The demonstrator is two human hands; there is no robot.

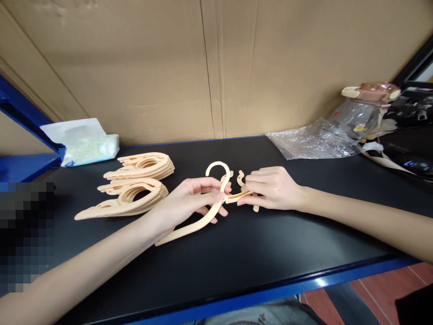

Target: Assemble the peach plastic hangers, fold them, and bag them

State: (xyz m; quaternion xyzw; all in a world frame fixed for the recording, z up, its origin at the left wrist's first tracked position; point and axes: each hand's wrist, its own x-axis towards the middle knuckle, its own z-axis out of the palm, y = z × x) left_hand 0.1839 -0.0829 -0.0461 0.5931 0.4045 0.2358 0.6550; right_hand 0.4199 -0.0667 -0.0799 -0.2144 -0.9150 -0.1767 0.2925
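A cream plastic clothes hanger (198,224) with a curved hook is held over the black table. My left hand (189,201) pinches it just below the hook, thumb on top. From that spot an arm of the hanger runs right into my right hand (270,187), whose fingers are closed around it. The other arm slants down to the left under my left wrist. Several small cream plastic pieces (240,178) lie behind and beside my right hand, some partly hidden by my fingers.
Two stacks of cream hangers, a rear stack (145,166) and a front stack (135,198), lie on the left. Behind them is a tissue pack (91,149). A clear plastic bag (311,142) and a transparent bottle (358,113) stand at the back right, before a cardboard wall (152,67).
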